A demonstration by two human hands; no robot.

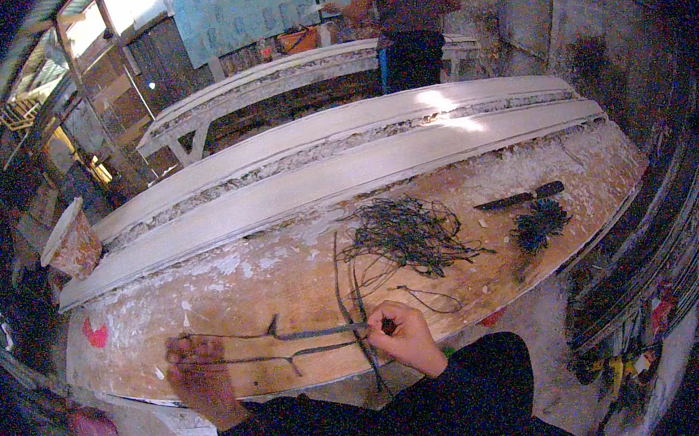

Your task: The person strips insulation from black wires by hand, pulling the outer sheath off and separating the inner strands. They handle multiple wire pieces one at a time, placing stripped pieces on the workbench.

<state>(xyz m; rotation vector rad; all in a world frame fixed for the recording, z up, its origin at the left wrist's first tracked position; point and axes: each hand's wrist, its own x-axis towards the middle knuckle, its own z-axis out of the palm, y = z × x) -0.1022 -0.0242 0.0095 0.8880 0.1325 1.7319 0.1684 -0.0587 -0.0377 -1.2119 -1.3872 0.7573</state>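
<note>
Dark cord [317,333] runs in two nearly parallel strands between my hands, with short knotted ends sticking out midway. My left hand [202,372], blurred, holds the strands' left ends at its fingers. My right hand [405,337] is closed in a pinch on the other ends and on a small dark bunch whose details are hidden. Longer dark strips cross beneath the strands just left of my right hand. Beyond it lies a tangled heap of dark cord [407,234], with a loose loop trailing toward me.
A dark-handled knife [518,197] and a smaller dark bundle [539,223] lie right on the worn wooden board [233,291]. Long whitish planks [346,165] run behind. At left stands a stained bucket [74,241]. Another person [408,19] stands beyond, beside a second bench [274,73].
</note>
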